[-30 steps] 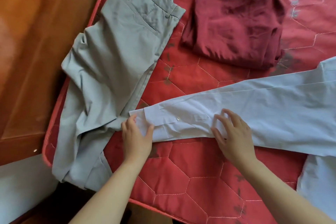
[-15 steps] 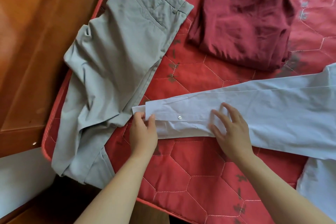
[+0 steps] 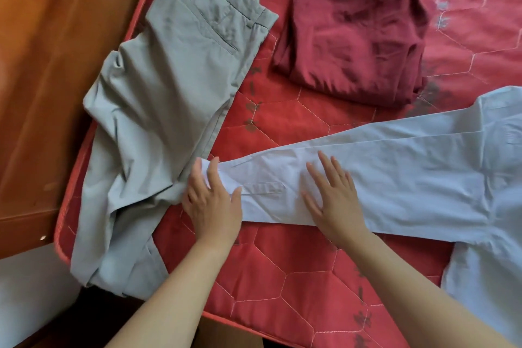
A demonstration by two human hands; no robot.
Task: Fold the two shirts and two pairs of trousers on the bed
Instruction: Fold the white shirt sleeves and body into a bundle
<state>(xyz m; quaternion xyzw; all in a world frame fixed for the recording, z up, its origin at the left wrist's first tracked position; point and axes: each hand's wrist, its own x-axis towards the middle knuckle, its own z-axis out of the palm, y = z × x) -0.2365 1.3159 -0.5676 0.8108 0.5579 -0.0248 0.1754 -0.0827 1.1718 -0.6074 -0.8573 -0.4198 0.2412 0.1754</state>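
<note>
Moved: left hand (image 3: 211,203) has flattened onto the cuff (image 3: 226,174).
Sleeve: white shirt (image 3: 409,178), long axis left-right, cuff pointing left, lightly creased.
Fingers (image 3: 324,162): straight, apart; right hand (image 3: 336,198) presses mid-sleeve.

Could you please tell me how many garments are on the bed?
3: grey trousers at the left edge, folded maroon garment at the top, pale shirt at right. More may lie off frame.

We see soft, even daylight; weak shadows; warm glare on wood (image 3: 42,51) left of mattress (image 3: 296,285); slight softness, edges bowed.
</note>
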